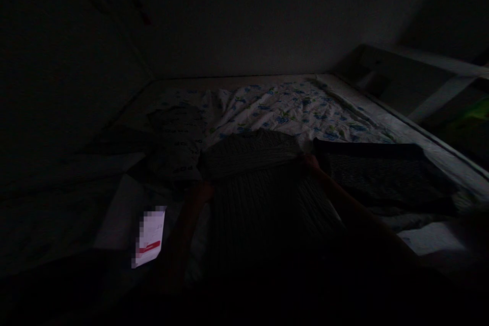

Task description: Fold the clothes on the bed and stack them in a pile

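Darkness covers most of the room, and only the bed (pixel 385 122) ahead of me shows with any clarity, its far edge running along a plain wall. Spread over the mattress is a pale sheet (pixel 290 109) printed with small blue and green shapes, rumpled toward the middle. On the right half lies a dark folded cloth (pixel 382 173), flat and well apart from the wall, with its near edge sagging over lighter bedding. To the left sits a pale pillow (pixel 178 145) with dark lettering, lying just beside the thing I am handling.

That thing is a dark ribbed garment (pixel 260 188), stretched across the middle of the bed from my lap toward the sheet, its far end doubled back into a thick fold. My right hand (pixel 311 162) is at the right corner of that fold, touching the cloth; the picture is too dim for me to tell whether my grip is closed on it or only resting there. My left hand (pixel 202 192) is at the left edge of the garment, lower down, and its grip is likewise too dark to read.

Near my left forearm, a small white card (pixel 150 238) with a red stripe lies on the bed.
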### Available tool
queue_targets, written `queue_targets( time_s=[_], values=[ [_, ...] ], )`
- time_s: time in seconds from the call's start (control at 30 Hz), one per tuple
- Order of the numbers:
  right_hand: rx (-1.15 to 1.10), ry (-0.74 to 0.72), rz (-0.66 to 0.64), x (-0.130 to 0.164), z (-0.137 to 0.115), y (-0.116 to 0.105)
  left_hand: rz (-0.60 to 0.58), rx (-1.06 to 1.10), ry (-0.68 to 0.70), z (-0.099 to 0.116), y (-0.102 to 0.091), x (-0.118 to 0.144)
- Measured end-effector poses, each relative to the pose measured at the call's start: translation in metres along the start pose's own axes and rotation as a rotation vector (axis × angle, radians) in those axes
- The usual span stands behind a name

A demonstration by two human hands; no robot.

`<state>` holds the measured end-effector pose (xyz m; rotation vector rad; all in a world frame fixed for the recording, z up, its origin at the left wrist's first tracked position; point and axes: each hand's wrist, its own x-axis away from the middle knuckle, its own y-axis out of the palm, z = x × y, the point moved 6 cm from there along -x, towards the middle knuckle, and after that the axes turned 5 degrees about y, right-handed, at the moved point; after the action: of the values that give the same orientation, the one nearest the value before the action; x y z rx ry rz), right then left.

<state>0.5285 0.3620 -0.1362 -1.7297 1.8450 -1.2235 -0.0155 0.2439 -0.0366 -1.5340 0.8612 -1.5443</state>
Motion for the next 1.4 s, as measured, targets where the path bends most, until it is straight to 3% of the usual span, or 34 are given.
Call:
queue_targets(
  time_s=[0.13, 0.3, 0.43, 0.5, 0.63, 0.8, 0.9, 1.1, 1.27, 1.4],
  values=[
    [0.047, 0.066, -0.044, -0.003, 0.009, 0.004, -0.045, -0.021, 0.0, 0.002, -0.001, 0.002],
    [0.059, -0.066, -0.123, -0.001, 0.006, 0.006, -0.004, 0.02, 0.055, 0.0, 0.002, -0.004],
    [0.097, -0.152, -0.157, 0.011, 0.023, 0.002, 0.022, 0.022, 0.018, -0.01, 0.004, -0.009],
    [0.136, -0.128, -0.167, 0.014, 0.035, -0.001, 0.06, 0.037, -0.01, -0.014, 0.003, -0.011],
    [0.167, -0.047, -0.091, 0.011, 0.05, -0.009, 0.169, 0.055, -0.038, -0.014, 0.003, -0.011],
    [0.139, -0.216, 0.061, -0.002, 0.037, -0.013, 0.352, 0.122, 0.033, -0.011, 0.006, -0.015],
    [0.136, -0.294, 0.12, -0.009, 0.027, -0.009, 0.403, 0.116, 0.109, -0.01, 0.008, -0.022],
    [0.21, -0.34, 0.028, -0.006, 0.009, 0.005, 0.341, 0.075, 0.143, -0.008, 0.014, -0.038],
    [0.284, -0.202, 0.042, 0.003, 0.002, -0.01, 0.333, 0.088, 0.122, -0.008, 0.0, -0.036],
    [0.319, -0.081, 0.075, 0.008, 0.004, -0.019, 0.192, 0.116, 0.101, -0.006, 0.001, -0.032]
  ],
)
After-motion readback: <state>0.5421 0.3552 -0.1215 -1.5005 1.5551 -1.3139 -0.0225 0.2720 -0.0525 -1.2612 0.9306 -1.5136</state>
